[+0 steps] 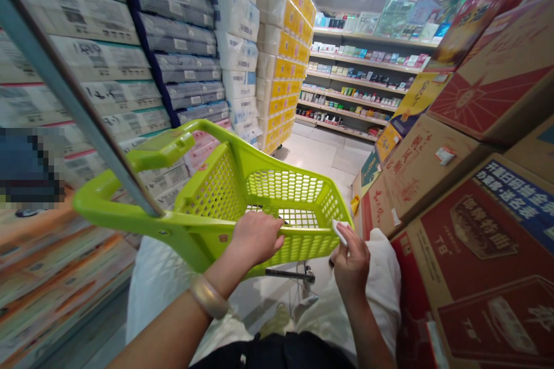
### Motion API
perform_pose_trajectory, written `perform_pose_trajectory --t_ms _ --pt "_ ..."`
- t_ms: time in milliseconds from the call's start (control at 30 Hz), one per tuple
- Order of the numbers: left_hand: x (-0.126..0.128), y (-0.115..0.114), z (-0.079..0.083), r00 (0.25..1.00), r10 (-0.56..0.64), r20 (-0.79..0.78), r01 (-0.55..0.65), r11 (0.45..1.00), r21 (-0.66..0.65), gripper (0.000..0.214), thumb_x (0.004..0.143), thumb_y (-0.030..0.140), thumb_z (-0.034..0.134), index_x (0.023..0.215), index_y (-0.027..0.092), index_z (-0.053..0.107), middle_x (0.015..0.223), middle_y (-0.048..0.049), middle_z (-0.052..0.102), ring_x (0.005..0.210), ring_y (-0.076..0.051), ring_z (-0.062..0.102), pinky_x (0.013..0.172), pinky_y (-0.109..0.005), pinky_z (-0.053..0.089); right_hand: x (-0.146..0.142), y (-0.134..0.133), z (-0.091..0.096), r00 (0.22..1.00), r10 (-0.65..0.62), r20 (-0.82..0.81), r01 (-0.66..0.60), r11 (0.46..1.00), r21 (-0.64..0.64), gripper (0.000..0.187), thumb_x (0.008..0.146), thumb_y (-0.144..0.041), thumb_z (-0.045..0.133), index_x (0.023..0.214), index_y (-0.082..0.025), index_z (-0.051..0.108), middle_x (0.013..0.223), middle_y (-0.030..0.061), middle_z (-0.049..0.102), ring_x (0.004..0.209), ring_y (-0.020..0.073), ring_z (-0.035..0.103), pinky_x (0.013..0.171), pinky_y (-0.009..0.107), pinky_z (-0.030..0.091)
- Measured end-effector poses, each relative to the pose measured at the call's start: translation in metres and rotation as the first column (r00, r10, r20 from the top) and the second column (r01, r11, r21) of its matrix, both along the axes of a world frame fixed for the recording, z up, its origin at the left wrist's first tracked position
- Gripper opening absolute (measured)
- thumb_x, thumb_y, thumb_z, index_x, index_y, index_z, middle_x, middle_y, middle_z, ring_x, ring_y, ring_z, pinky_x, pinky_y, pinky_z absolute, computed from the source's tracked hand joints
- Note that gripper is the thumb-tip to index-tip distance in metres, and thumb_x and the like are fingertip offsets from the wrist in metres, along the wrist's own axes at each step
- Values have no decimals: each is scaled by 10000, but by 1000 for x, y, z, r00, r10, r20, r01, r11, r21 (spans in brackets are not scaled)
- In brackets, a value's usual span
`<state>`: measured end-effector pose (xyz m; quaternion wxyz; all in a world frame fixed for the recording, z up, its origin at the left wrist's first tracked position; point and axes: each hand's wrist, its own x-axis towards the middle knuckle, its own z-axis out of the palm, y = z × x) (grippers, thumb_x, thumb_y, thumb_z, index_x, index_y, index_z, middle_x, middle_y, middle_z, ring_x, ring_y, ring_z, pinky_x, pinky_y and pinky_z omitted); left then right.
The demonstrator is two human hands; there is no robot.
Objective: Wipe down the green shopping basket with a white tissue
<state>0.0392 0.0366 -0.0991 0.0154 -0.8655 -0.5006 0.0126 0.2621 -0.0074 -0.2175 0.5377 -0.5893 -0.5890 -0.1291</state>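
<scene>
The green basket [277, 196] is being gripped at its rim by the left hand [255, 237]; the right hand [351, 262] is pinching a white paper slip [339, 231].

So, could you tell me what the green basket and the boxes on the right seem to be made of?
The green basket looks like glossy moulded plastic, with perforated walls and a smooth sheen. The boxes appear to be matte printed cardboard, judging by folded edges and taped seams.

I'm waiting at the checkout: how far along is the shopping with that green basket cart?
Nothing looks picked so far: the green basket cart shows only its bare mesh. In hand: the left hand grips the basket's near rim, and the right hand pinches a small white slip at the corner. Left: filling it; the stacked cartons and shelves look untouched.
</scene>
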Motion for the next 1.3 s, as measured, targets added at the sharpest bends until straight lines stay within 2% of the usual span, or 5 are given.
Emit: perform_pose_trajectory --t_ms 267,567,833,1100,1300 --pt "1 1 -3 1000 -4 4 4 1000 10 272 877 405 515 955 219 696 912 -105 752 877 -313 700 743 -421 525 -37 -2 4 951 248 184 -242 969 -56 449 885 -50 381 1209 -225 639 1206 53 704 1237 212 588 1096 456 354" --pt "0 1 -4 1000 -7 0 7 1000 17 280 870 414 516 930 213 702 894 -103 752 863 -317 699 736 -429 525 0 0 -2 999 27 -47 -27 1000 9 414 844 -55 408 1126 -185 682 1134 101 718 1159 241 625 1008 472 462" --pt "1 -1 -2 1000 -5 7 5 1000 15 275 877 409 523 948 213 702 907 -115 754 879 -312 701 745 -412 518 -44 -6 8 945 300 127 -293 953 -74 438 892 -60 384 1198 -237 642 1194 45 709 1236 208 589 1092 452 343" --pt "1 1 -4 1000 -6 7 6 1000 12 278 872 409 522 916 204 704 900 -112 750 868 -298 697 755 -403 516 1 0 -2 999 23 -27 -22 1000 11 402 841 -60 418 1120 -181 681 1124 103 721 1145 247 632 987 458 457" --pt "2 0 -2 1000 -6 12 5 1000 16 266 870 397 524 946 215 704 902 -111 753 873 -317 699 741 -423 520 -42 -3 6 954 251 163 -245 968 -56 440 877 -54 398 1197 -236 640 1190 43 711 1227 213 592 1083 445 333"
